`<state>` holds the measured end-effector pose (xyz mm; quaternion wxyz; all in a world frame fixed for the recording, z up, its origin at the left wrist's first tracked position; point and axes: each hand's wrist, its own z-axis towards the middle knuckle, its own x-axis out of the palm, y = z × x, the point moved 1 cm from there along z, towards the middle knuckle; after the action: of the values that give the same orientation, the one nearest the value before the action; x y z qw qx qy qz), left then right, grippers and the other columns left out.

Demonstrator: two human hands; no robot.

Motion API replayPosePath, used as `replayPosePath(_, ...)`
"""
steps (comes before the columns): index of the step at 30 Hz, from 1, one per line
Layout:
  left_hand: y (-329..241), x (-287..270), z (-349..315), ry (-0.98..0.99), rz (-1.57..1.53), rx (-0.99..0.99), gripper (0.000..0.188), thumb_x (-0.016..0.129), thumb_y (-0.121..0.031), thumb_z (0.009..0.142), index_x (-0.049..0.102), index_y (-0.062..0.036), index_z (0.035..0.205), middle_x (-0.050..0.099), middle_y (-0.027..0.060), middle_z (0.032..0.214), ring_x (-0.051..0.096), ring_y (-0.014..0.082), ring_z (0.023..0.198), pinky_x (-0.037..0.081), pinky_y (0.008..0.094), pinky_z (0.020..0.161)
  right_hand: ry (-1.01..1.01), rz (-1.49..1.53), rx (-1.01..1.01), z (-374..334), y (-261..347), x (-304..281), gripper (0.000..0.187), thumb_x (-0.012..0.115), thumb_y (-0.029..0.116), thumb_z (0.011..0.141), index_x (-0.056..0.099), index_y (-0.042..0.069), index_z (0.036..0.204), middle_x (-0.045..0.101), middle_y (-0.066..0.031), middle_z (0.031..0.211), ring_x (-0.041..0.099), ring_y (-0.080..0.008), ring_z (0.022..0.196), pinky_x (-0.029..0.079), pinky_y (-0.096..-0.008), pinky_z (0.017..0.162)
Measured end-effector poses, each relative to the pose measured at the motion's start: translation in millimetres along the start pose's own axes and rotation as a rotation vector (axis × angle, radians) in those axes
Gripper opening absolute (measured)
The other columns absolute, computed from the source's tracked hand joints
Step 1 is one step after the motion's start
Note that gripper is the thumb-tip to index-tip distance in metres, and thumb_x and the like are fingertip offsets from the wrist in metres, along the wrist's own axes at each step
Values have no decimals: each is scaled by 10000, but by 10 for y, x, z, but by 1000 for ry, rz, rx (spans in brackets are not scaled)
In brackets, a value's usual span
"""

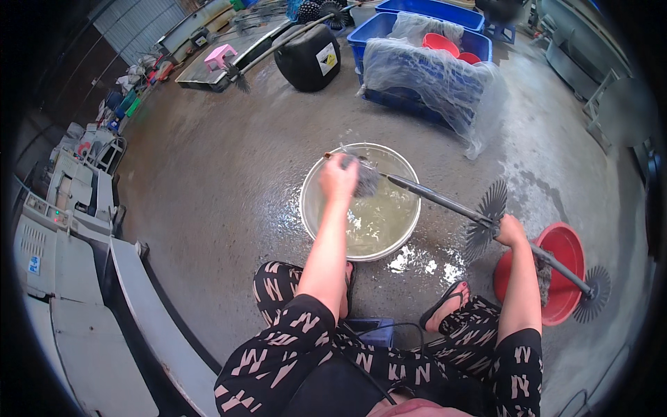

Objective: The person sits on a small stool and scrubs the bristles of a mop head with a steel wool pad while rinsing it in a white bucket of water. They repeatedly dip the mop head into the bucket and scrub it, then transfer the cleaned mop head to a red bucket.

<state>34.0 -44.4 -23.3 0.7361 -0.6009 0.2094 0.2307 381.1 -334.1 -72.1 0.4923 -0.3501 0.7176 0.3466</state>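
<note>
A long grey shaft (432, 196) with bristled discs slants over a round white-rimmed tub (415, 219) of cloudy water. My right hand (512, 231) is closed round it, just beside one black spiky disc (486, 221). Another spiky disc (592, 293) sits at its far right end, past the red bucket (578, 254). Over the tub, my left hand (338, 179) is curled at the left end, against a grey bristly disc (366, 179) smeared by motion. Its fingers are partly hidden. Water drops fly above the tub's back rim.
Blue crates (368, 52) draped with pale netting (431, 76) and red bowls stand at the back. A black jerrycan (309, 59), another brush shaft (281, 43) and a pink stool (220, 57) are left of them. Grey machinery (62, 236) lines the left. The floor is wet.
</note>
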Motion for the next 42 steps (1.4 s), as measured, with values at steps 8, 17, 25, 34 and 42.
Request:
replayPosePath(8, 12, -247, 185, 19, 378, 278, 333, 695, -272, 757, 623, -113, 1041, 643, 132, 1003, 625, 343, 949, 497, 459, 799, -78, -15, 33, -38, -153, 60, 260, 665, 202, 661, 657, -19, 799, 649, -244, 876, 627, -390, 894, 509, -471, 788)
replayPosePath(17, -45, -75, 57, 165, 335, 195, 377, 661, -248, 762, 590, -97, 1100, 602, 159, 1138, 588, 332, 1054, 465, 477, 877, 14, -45, 110, -13, -167, 56, 376, 703, 190, 643, 634, 79, 995, 645, -189, 991, 588, -389, 967, 498, -469, 814)
replayPosePath(25, 481, -34, 113, 14, 163, 169, 330, 645, -269, 763, 619, -102, 1047, 657, 174, 963, 629, 362, 931, 496, 458, 786, -69, -23, 9, -32, -106, 31, 301, 681, 239, 659, 658, -18, 812, 652, -242, 893, 624, -401, 896, 507, -475, 800)
replayPosePath(34, 906, 603, -349, 657, 626, -83, 495, 719, -274, 727, 581, -140, 1183, 597, 135, 1188, 554, 314, 1134, 462, 428, 921, -14, -3, 52, 23, -104, 17, 292, 669, 161, 641, 650, 53, 912, 652, -213, 920, 605, -408, 911, 503, -488, 765)
replayPosePath(42, 631, 339, -282, 797, 160, 138, 428, 767, -269, 683, 662, -130, 1073, 668, 109, 1068, 634, 273, 1000, 495, 369, 864, -55, 59, 56, -41, -150, 30, 283, 685, 195, 636, 656, 38, 869, 649, -226, 901, 609, -396, 900, 500, -470, 772)
